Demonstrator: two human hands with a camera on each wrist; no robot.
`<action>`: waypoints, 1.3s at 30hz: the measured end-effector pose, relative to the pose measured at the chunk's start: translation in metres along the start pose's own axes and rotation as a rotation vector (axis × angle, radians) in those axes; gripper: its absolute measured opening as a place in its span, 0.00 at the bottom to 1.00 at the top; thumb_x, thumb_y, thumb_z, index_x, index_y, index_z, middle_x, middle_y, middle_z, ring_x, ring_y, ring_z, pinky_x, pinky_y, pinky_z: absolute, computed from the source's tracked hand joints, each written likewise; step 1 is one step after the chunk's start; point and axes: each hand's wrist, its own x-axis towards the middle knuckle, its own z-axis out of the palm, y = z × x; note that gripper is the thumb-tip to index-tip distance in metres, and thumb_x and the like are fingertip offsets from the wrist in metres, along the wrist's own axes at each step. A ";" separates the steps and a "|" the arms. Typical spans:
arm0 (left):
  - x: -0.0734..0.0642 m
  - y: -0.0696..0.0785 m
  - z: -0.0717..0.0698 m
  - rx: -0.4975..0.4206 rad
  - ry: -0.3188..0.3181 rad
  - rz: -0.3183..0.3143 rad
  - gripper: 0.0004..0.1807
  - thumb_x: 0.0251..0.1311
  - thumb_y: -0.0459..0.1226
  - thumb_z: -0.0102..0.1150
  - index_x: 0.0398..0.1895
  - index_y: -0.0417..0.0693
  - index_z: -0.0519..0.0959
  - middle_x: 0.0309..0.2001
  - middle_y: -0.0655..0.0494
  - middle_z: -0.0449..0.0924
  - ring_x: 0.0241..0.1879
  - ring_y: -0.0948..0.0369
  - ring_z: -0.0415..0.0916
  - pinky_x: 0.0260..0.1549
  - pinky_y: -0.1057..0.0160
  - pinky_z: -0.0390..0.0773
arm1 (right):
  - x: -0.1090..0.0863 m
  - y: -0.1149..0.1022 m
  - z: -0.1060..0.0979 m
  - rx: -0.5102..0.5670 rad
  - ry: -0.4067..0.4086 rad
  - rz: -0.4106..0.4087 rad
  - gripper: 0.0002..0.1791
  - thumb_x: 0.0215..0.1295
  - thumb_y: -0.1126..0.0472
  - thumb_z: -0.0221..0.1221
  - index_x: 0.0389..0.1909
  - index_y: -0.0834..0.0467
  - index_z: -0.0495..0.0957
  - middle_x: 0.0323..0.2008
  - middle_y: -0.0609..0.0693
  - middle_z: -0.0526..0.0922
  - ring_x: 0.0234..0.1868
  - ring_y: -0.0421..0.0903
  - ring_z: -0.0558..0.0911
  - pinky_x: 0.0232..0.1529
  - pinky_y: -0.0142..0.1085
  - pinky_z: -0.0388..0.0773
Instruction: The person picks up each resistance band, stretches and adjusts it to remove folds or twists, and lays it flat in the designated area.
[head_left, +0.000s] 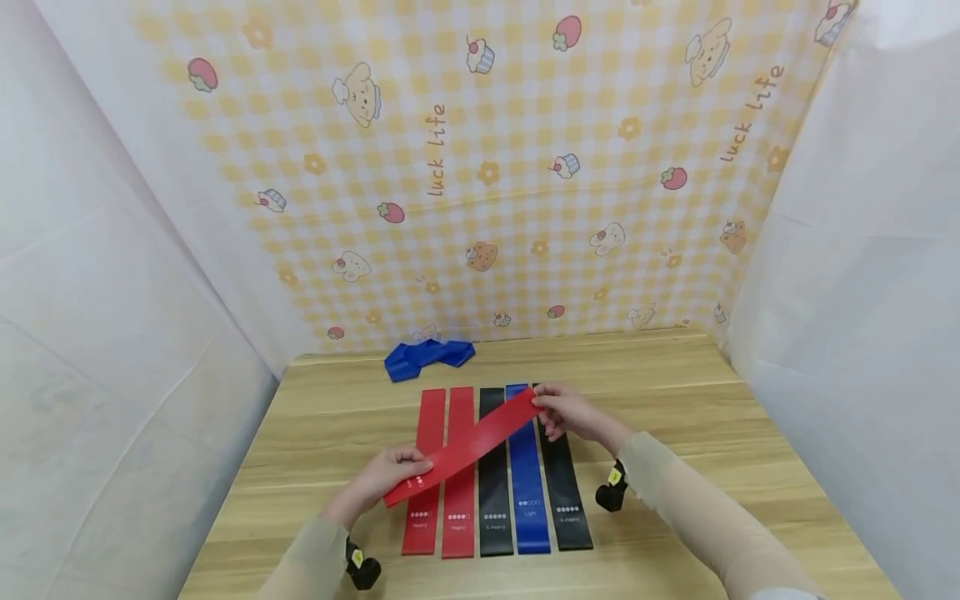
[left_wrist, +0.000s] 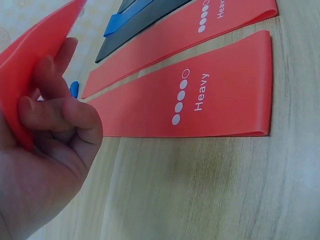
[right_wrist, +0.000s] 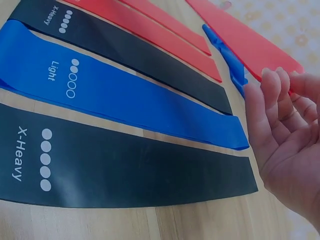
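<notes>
A flat red resistance band (head_left: pixel 480 439) is stretched out between both hands, slanting up to the right above the other bands. My left hand (head_left: pixel 387 476) pinches its lower left end, thumb on top. At the upper right end, my right hand (head_left: pixel 567 410) pinches the band between thumb and fingers. Beneath it lie two red bands marked Heavy (left_wrist: pixel 220 95), a black X-Heavy band (head_left: pixel 495 492), a blue Light band (right_wrist: pixel 120 85) and another black X-Heavy band (right_wrist: pixel 135 165), side by side. The held band covers parts of them in the head view.
A crumpled blue band (head_left: pixel 429 357) lies at the back of the wooden table (head_left: pixel 645 367), near the yellow checked cloth (head_left: pixel 517 200). White sheets (head_left: pixel 847 250) hang at both sides. Black wrist cameras (head_left: pixel 611 492) are strapped to both wrists.
</notes>
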 end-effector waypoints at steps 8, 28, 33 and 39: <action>-0.001 -0.004 0.003 -0.034 0.014 0.025 0.16 0.62 0.44 0.63 0.42 0.39 0.80 0.35 0.54 0.81 0.33 0.58 0.76 0.32 0.63 0.76 | 0.002 0.000 -0.002 -0.007 0.027 0.011 0.13 0.73 0.59 0.52 0.50 0.65 0.71 0.21 0.49 0.74 0.19 0.43 0.77 0.24 0.37 0.80; -0.008 -0.003 -0.002 -0.165 -0.013 0.044 0.27 0.64 0.37 0.59 0.64 0.36 0.69 0.42 0.47 0.78 0.38 0.57 0.78 0.38 0.61 0.80 | 0.004 -0.008 -0.012 -0.065 0.183 0.072 0.15 0.70 0.61 0.53 0.49 0.68 0.75 0.39 0.66 0.81 0.26 0.44 0.82 0.29 0.35 0.81; -0.008 0.000 -0.004 -0.149 -0.009 0.051 0.32 0.64 0.39 0.61 0.69 0.44 0.63 0.32 0.49 0.74 0.31 0.57 0.76 0.34 0.62 0.79 | 0.005 -0.007 -0.016 -0.043 0.215 0.067 0.17 0.70 0.60 0.55 0.51 0.69 0.75 0.39 0.63 0.82 0.27 0.45 0.82 0.31 0.35 0.80; -0.010 0.002 -0.005 -0.115 -0.067 0.094 0.28 0.64 0.40 0.61 0.65 0.45 0.64 0.33 0.48 0.78 0.33 0.55 0.80 0.33 0.61 0.81 | 0.006 -0.008 -0.019 -0.025 0.238 0.076 0.20 0.71 0.58 0.55 0.54 0.69 0.73 0.48 0.67 0.81 0.33 0.47 0.84 0.41 0.42 0.81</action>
